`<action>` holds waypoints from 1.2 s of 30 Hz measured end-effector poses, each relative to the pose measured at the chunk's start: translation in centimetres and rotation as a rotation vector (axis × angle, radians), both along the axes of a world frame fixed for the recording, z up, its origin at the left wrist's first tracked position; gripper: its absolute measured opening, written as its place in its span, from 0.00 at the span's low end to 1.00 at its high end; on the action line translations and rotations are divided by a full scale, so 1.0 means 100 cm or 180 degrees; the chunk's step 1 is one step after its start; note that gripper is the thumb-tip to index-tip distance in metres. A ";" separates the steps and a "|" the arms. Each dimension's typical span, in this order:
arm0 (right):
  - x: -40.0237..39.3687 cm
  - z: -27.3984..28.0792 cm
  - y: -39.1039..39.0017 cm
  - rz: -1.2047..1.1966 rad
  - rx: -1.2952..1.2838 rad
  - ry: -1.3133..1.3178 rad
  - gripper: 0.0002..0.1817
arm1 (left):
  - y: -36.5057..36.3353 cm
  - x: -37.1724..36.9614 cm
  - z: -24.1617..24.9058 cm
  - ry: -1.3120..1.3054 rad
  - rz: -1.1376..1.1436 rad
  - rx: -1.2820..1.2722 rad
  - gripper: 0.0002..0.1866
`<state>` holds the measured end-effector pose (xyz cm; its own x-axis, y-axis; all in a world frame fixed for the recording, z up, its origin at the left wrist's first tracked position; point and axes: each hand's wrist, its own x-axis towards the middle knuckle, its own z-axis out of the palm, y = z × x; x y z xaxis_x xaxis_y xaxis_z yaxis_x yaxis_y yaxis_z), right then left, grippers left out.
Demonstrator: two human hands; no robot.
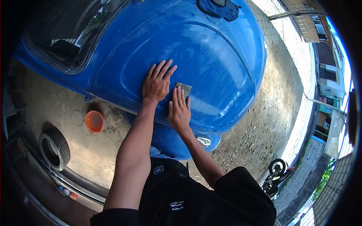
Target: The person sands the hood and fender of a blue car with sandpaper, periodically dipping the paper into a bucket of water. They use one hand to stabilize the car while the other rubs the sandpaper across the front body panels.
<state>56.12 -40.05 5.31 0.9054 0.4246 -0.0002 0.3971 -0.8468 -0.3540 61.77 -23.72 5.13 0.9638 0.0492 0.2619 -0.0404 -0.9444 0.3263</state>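
Observation:
A blue car body panel [151,41], rounded and streaked with whitish dull marks, fills the middle of the head view. My left hand [158,83] lies flat on it, fingers spread, with nothing held. Close by on the right, my right hand [180,111] presses a greyish-green piece of sandpaper [184,87] against the panel. The fingers lie together over the sandpaper, covering its lower left part; its upper right corner shows beyond the fingertips.
A dark blue cloth [219,9] rests on the panel's far end. On the ground at left are an orange bucket [94,121] and a tire [55,149]. A windshield [73,34] is at upper left. A motorcycle [276,177] stands at lower right.

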 end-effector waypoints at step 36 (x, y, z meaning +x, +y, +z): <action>-0.102 -0.005 0.066 -0.0154 0.0146 0.0378 0.32 | 0.094 -0.057 -0.002 -0.0429 0.0101 0.0009 0.25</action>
<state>45.89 -33.44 4.82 0.9196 0.3825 -0.0902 0.3091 -0.8458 -0.4348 56.05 -14.31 4.97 0.9179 0.0783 0.3890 -0.0537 -0.9468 0.3173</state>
